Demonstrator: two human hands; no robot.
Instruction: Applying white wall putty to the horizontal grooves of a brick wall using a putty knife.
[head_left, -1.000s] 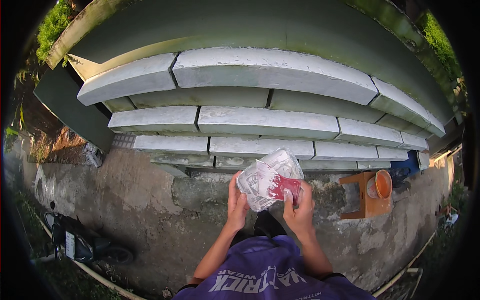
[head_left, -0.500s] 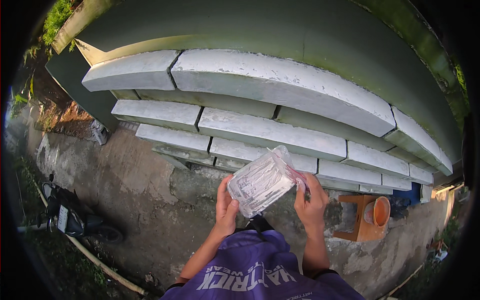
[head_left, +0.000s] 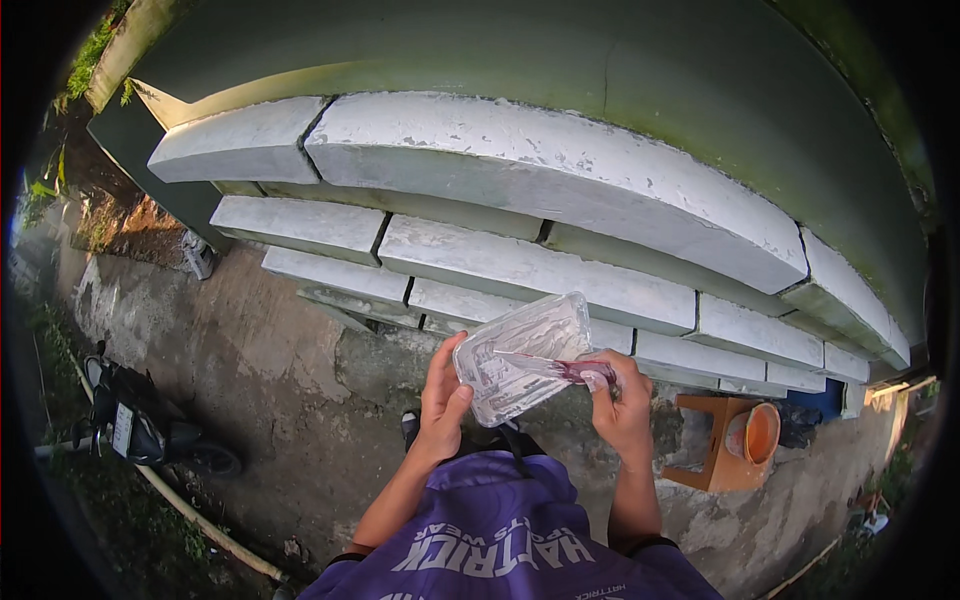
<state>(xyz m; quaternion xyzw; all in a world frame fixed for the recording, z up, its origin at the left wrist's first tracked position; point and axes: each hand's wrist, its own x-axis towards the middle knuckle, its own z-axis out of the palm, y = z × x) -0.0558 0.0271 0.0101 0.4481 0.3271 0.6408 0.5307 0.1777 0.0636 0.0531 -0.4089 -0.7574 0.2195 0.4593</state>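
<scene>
A clear rectangular plastic tub (head_left: 528, 330), its inside smeared with white paste, is tilted in front of my body. My left hand (head_left: 440, 405) is closed around its left edge, thumb on the near side. In my right hand (head_left: 624, 408) is a putty knife (head_left: 577, 371) with a dark red handle, gripped between thumb and fingers. Its paste-coated blade points left across the inside of the tub. How much paste lies under the blade is hard to tell.
Long tiers of white-coated concrete ledges (head_left: 540, 262) rise ahead against a green wall (head_left: 480, 60). To the right, an orange bucket (head_left: 762, 434) rests by a tipped orange-brown stool (head_left: 708, 450). A parked motorcycle (head_left: 150, 430) stands at the left on worn concrete ground (head_left: 300, 420).
The putty knife has swung from the tub's right rim to lie across its inside, pointing left. My right hand has turned with it. The tub has tilted slightly, showing more of its inside.
</scene>
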